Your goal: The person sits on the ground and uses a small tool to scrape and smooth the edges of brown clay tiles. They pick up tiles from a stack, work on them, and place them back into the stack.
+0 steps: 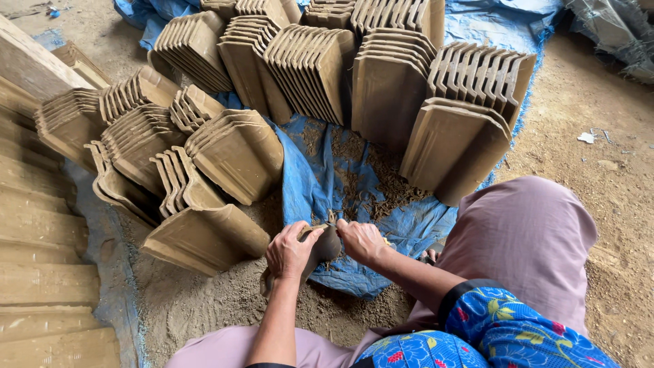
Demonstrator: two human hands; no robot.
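Clay tile in hand: one brown unfired clay tile [320,251] stands on edge just above the lower middle of the view, its foot on the dirt floor [599,170].
Left hand: the left hand [289,251] grips the tile's near face, fingers [304,235] curled and clamped over its top edge.
Right hand: the right hand [361,240] sits at 3 o'clock of the tile, touching the same top edge, its fingers closed together on something thin.
Hard to make out: whatever the right hand pinches is too small to tell; most of the tile is covered by both hands.
Look of the tile: dull grey-brown and matt, with a curved profile, darker than the stacked ones.
Stacked tiles, far: rows of tan ridged tiles [388,75] stand on edge from 11 to 1 o'clock of the hands.
Stacked tiles, left: more tiles [204,170] lean in bundles at 10 o'clock, the closest just beside the left hand.
Sheet: a blue plastic tarp [320,170] lies under the stacks, strewn with clay crumbs at 12 o'clock.
Planks: pale wooden boards [41,272] lie at 9 o'clock, cut off by the frame.
Labels: no packaging or signs show; a white scrap [586,138] lies on the dirt at 2 o'clock.
Clothing: pinkish cloth covers the knees [531,238]; a blue flowered sleeve [504,327] is at 5 o'clock.
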